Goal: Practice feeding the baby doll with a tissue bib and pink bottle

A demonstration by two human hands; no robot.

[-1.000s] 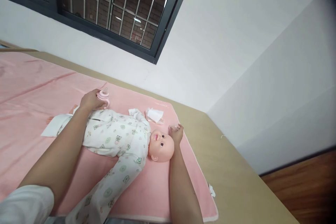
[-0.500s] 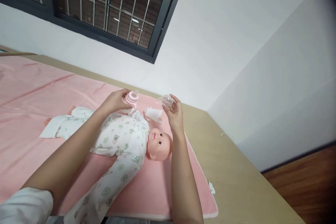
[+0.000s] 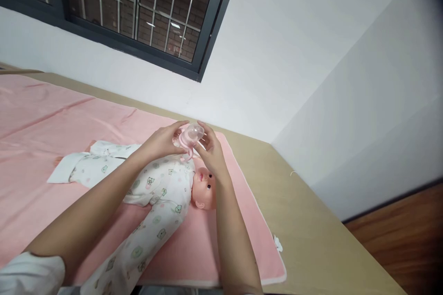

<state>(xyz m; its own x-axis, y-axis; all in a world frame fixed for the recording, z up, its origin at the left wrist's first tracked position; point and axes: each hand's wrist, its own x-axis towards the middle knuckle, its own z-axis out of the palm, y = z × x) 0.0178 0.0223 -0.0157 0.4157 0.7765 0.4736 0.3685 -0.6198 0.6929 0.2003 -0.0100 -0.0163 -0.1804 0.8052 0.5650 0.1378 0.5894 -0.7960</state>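
My left hand (image 3: 166,139) grips a pink baby bottle (image 3: 186,142) tilted to the right. Over the bottle's teat end sits a clear cap (image 3: 196,132), with the fingers of my right hand (image 3: 209,148) closed round it. Below my hands a baby doll (image 3: 204,189) lies on its back, its head to the right and partly covered by my right forearm. Its white patterned outfit (image 3: 162,179) has one sleeve stretched toward the front edge. Whether the cap is fully seated cannot be seen.
A pink mat (image 3: 31,124) with a pale border lies under the doll on a wooden surface (image 3: 294,221). A small white tag (image 3: 278,243) sticks out at the mat's right edge. Behind are a white wall (image 3: 242,78) and a barred window (image 3: 138,4).
My right hand has moved left with the clear cap and brought it onto the bottle's teat. My left hand has shifted slightly right with the bottle. The white tissue-like piece is now hidden.
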